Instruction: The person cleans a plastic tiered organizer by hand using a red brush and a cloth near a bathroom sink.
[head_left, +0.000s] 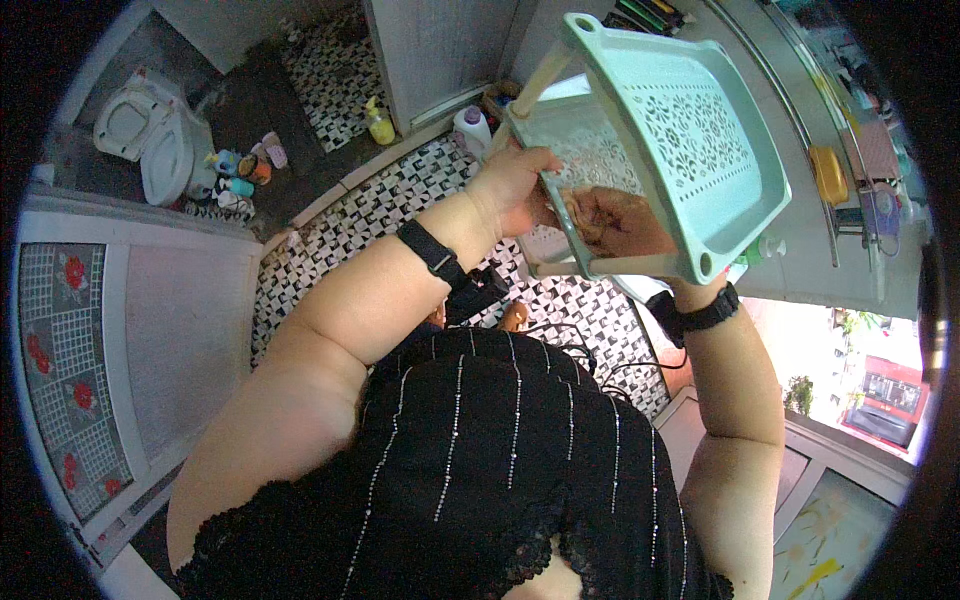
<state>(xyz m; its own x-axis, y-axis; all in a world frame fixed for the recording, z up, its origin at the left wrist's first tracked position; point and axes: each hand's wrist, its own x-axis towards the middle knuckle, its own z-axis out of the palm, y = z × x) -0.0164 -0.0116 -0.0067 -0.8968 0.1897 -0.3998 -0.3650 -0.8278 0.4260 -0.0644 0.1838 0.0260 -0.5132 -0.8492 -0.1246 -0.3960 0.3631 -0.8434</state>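
Note:
A mint-green plastic tiered shelf rack (739, 195) with cream posts is held tilted in the air before me. Its top tray has a pierced floral pattern. My left hand (517, 184) grips the edge of the lower tier at the rack's near left corner. My right hand (619, 221) reaches from the right, beneath the top tray. It shows partly behind the tiers, against the lower tray, and its exact grip is partly hidden. Both wrists wear black straps.
A toilet (166, 161), several bottles and a yellow spray bottle (381, 126) stand at the left. A white jug with a purple cap (472, 129) is by the wall. Metal rails (814, 161) with a yellow soap holder (828, 175) line the right wall.

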